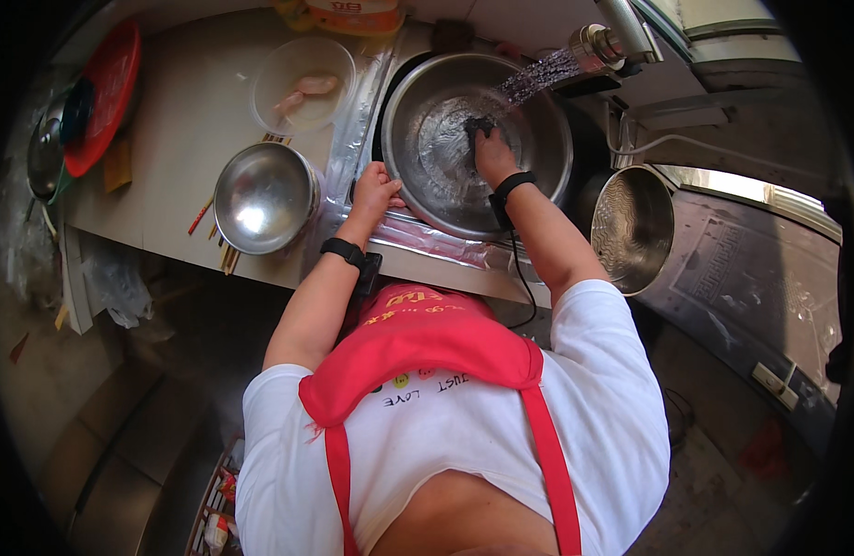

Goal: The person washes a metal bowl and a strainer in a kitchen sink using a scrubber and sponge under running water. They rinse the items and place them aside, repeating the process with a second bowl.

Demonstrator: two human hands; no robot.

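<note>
A large stainless steel basin [427, 215] stands before me with some water in it. From a faucet head [596, 47] at the upper right, a stream of water falls into the basin. My right hand [495, 154] is inside the basin, its fingers closed on a dark cloth or scrubber [479, 128]. With my left hand [379, 192] I grip the basin's rim at its near left side, thumb at the edge. An overturned metal bowl [263, 198] lies on the counter to the left of that hand.
A translucent plastic bowl [260, 90] holding pinkish pieces stands behind the metal bowl. Chopsticks [229, 258] lie near the counter's edge. At the far left is a red plastic basin [107, 104]. An empty metal pot [632, 229] leans at the right, near a power socket [774, 386].
</note>
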